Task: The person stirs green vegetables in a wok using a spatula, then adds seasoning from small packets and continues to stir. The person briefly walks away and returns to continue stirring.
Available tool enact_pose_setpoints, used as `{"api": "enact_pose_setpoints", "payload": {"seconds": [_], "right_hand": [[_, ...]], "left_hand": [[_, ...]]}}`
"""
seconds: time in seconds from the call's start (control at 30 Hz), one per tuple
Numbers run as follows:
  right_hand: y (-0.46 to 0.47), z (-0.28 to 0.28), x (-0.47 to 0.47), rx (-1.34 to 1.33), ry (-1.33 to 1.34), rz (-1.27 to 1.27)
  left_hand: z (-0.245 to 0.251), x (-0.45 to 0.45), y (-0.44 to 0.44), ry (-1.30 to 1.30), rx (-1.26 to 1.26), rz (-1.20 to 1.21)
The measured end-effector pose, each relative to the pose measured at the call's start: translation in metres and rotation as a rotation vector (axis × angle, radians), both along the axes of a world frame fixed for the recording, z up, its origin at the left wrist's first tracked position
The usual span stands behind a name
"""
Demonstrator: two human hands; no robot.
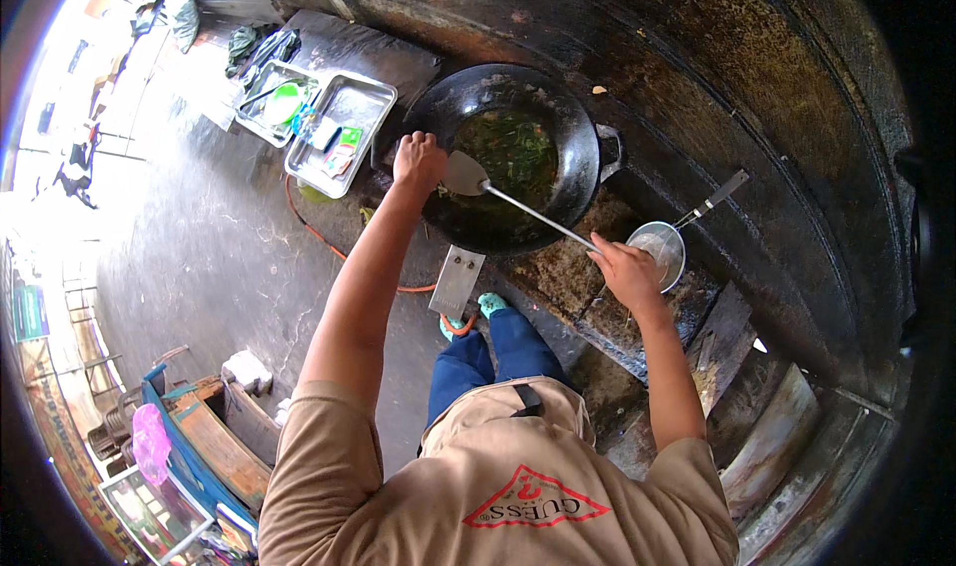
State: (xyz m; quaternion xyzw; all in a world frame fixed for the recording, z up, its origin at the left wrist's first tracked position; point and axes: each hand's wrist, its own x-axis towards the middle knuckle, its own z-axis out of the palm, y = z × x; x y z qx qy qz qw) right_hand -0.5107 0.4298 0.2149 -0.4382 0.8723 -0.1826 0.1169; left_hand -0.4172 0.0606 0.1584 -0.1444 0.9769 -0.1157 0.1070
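A large dark wok (579, 140) stands before me with green leafy vegetables in liquid (523, 148) in it. My left hand (418, 161) is closed at the wok's left rim, near its handle; whether it grips the handle or a cloth is hard to tell. My right hand (629, 271) holds the long metal handle of a wok spatula (530, 209). The spatula's broad blade lies over the wok's left side, close to my left hand. Just beyond my right hand, a round wire strainer (672, 249) with a long handle rests on the grimy stove top, partly hidden by the hand.
Two metal trays (366, 99) at the left hold a green bowl (284, 103) and packets. A metal box with knobs (457, 278) sits below the wok, beside an orange hose (321, 239). Stained sheet metal walls (709, 103) rise at the right. Wooden furniture (224, 435) stands lower left.
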Motion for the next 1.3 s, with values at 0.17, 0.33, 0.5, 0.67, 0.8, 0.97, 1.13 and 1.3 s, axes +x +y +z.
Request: {"api": "enact_pose_setpoints", "payload": {"seconds": [0.17, 0.33, 0.5, 0.67, 0.8, 0.97, 1.13, 1.3], "right_hand": [[-0.001, 0.005, 0.002, -0.015, -0.053, -0.016], [-0.001, 0.012, 0.004, 0.057, -0.104, -0.062], [0.006, 0.022, 0.005, -0.054, 0.007, -0.085], [0.017, 0.046, 0.006, 0.031, -0.120, -0.222], [0.026, 0.056, 0.013, 0.015, -0.146, -0.297], [0.035, 0.050, 0.031, -0.067, -0.064, -0.288], [0.038, 0.050, 0.046, -0.061, -0.091, -0.267], [0.032, 0.042, 0.053, -0.042, -0.057, -0.251]], "left_hand": [[-0.022, -0.008, 0.000, -0.172, -0.056, -0.045], [-0.012, -0.008, 0.004, -0.206, -0.025, -0.059], [0.018, -0.004, 0.006, -0.082, -0.040, -0.045], [0.063, 0.009, -0.006, 0.090, 0.218, 0.023], [0.088, 0.024, -0.014, 0.276, 0.387, 0.062], [0.096, 0.049, -0.017, 0.213, 0.374, 0.115], [0.104, 0.101, -0.030, 0.374, 0.469, 0.120], [0.126, 0.137, -0.033, 0.467, 0.541, 0.234]]}}
